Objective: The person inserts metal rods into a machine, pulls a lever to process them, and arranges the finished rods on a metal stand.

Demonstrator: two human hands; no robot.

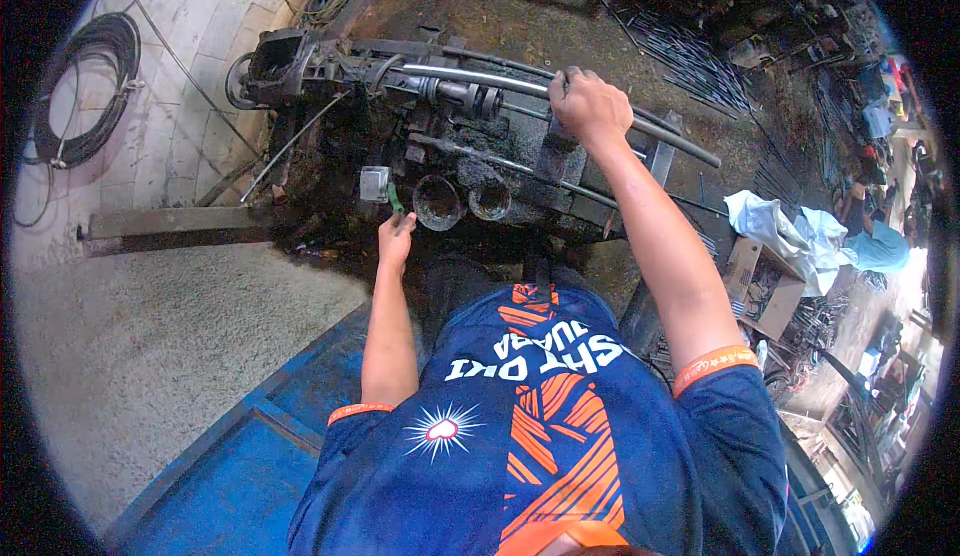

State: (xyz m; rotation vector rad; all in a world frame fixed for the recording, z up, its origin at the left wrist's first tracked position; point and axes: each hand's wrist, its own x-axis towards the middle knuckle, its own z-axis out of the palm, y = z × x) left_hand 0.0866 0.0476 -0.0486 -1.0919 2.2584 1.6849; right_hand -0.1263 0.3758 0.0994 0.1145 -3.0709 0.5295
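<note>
Gripping the pale metal rod (470, 78), the right hand (592, 108) has its fingers curled over the top; whether they wrap underneath is hidden. Rod lies lengthwise along the dark, grimy machine (480, 146), left end near the cylindrical fitting (462, 96), right end projecting past the hand. Left hand (397, 236) is low at the machine's front, fingers narrow around the lower end of the green lever (394, 200), just below the grey box (375, 184) and beside the left round metal cup (437, 203).

Risks, as judged: greasy-looking surfaces could let the rod slip or roll under a one-handed hold, shifting its left end. Should the lever work the machine (unverified), an accidental nudge could jerk the rod and pinch the right fingers against the adjacent dark bar (655, 131). The projecting end could also swing sideways if the grip loosens.
</note>
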